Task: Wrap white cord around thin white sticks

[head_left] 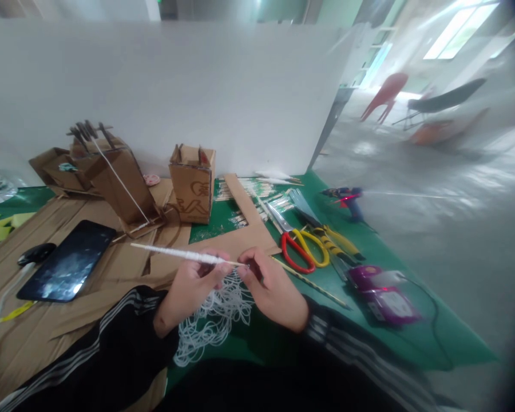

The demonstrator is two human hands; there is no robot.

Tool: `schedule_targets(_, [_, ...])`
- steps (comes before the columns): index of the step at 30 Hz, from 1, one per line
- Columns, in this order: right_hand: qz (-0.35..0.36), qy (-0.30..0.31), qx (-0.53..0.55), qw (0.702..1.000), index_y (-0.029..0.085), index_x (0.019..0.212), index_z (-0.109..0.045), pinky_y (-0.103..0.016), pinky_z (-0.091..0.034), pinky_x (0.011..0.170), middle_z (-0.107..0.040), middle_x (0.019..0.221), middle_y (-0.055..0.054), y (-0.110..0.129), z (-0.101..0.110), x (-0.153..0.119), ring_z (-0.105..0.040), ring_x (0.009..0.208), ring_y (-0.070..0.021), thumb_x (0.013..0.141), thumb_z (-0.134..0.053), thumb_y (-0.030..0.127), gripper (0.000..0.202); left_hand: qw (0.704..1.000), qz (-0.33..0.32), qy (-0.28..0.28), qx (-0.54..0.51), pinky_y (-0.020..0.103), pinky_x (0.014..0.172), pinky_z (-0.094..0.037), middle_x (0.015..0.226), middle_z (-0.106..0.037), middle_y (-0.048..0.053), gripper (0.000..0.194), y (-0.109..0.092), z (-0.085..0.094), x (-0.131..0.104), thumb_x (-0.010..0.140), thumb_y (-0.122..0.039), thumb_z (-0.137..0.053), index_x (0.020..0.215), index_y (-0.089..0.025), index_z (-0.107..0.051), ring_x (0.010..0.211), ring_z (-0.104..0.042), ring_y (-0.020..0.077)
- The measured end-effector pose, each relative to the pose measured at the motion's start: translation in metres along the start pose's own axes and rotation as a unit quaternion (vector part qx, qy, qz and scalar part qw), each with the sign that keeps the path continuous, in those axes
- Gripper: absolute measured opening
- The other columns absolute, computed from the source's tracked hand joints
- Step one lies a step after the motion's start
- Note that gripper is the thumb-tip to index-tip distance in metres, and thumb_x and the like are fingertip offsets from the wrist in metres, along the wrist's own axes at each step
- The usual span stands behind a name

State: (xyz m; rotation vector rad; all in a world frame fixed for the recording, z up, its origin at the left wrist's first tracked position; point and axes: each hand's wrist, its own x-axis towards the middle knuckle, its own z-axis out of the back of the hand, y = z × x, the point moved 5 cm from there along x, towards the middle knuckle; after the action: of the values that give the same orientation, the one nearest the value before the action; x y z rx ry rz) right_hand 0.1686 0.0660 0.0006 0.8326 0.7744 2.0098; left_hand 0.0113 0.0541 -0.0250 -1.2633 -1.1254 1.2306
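While white cord (197, 256) wraps a stick (139, 246), dark marks show on a cardboard box (192, 191)

As the left hand (193, 286) pinches the wrapped stretch of the stick between thumb and fingers, the right hand (274, 289) closes its fingertips near the bare tip at the other end. The stick is held up in front of the person, above the green surface (466, 346), its pale far end pointing left over cardboard sheets (26, 326). Beneath the hands lies a tangled heap of loose cord (214, 326).

On the upright box beyond, curved dark outlines cover the near face; they look drawn, and I cannot make words of them. To the right, a purple item (380, 294) bears a pale panel whose print is too blurred to read, with a small red light showing above it. Scissors (298, 252) with one red and one yellow handle lie next to tools with yellow-and-black banded grips (337, 246). A black phone (71, 260) rests on the cardboard at left, its glass smeared with whitish reflections. Pale stripes run along both dark sleeves (111, 337).
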Motion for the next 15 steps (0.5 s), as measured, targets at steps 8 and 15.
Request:
schedule_targets(8, [0.001,-0.003,-0.006,1.000,0.020,0.086,-0.051,-0.026,-0.037,0.061,-0.057,0.073,-0.001,-0.0003,-0.0001,-0.0011,-0.053,0.065,-0.0145,0.097,-0.040,0.029,0.018,1.000,-0.007,0.002,0.004,0.016,0.048,-0.042,0.060,-0.056,-0.005,0.023,-0.0005,0.0004,0.0006,0.079,-0.035,-0.067,0.093,-0.016,-0.062,0.051,-0.051,0.0069])
schedule_targets(15, [0.004,0.002,-0.004,1.000,0.020,0.079,-0.050,-0.026,-0.037,0.061,-0.056,0.071,-0.001,-0.0001,0.0001,-0.0004,-0.052,0.065,-0.0143,0.097,-0.039,0.027,0.022,1.000,-0.009,0.007,0.005,0.016,0.050,-0.042,0.058,-0.055,-0.006,0.023,-0.0023,-0.0005,-0.0006,0.080,-0.033,-0.067,0.094,-0.016,-0.062,0.052,-0.051,0.0069])
